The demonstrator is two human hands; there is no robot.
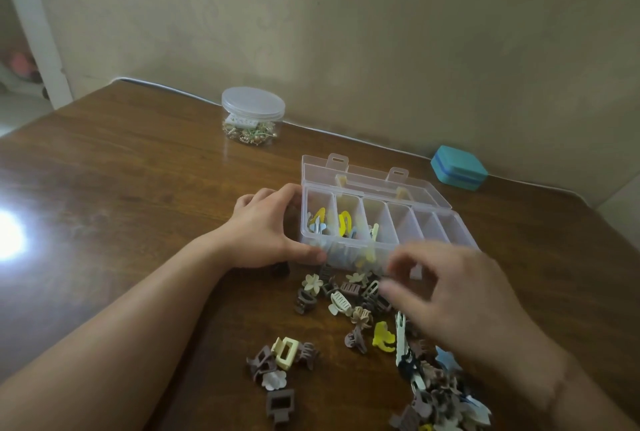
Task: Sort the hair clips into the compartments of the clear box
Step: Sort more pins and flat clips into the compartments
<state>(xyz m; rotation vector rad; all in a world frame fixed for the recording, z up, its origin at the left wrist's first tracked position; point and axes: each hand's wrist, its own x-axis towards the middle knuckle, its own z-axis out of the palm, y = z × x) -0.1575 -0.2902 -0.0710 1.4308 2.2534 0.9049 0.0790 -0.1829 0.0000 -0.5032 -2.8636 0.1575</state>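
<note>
While my left hand [266, 229] grips the clear box [377, 219] and my blurred right hand [450, 295] hovers part-spread, seemingly empty, I judge sorting early: three compartments started, most hair clips [353, 312] loose on the table [138, 188].

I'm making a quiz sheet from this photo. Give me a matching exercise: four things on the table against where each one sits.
Things:
1. round jar
2. teal case
3. clear box
4. yellow clip

Places:
A. loose on the table, nearer than the box
B. far right, by the wall
C. far left, by the wall
D. middle, with the left hand on its end

Pairs: 1-C, 2-B, 3-D, 4-A
</note>
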